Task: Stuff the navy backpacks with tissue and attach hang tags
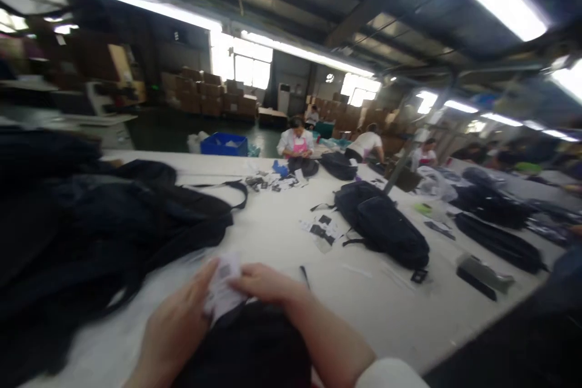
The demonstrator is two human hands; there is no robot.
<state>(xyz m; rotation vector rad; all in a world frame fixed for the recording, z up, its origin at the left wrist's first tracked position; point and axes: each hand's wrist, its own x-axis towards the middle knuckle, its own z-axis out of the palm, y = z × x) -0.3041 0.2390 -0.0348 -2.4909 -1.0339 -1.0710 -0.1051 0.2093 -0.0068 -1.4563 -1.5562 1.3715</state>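
Observation:
Between my hands is a white printed label (222, 291), blurred, with text I cannot read. My left hand (182, 318) pinches its left edge. From the other side, my right hand (266, 282) grips the label's right edge with thumb and fingers. Just below them a black backpack (254, 345) lies close to my body, partly covered by my right forearm. Whether the label is attached to this bag I cannot tell. A large heap of black bags (104, 224) spreads over the table on my left.
On the white table (273, 233) lie another black backpack (382, 224), small tags (322, 230) and a grey-green pouch (484, 276). A metal post (402, 160) rises at the right. Beyond are a blue bin (224, 144), a co-worker in a pink apron (297, 142) and stacked cartons (209, 94).

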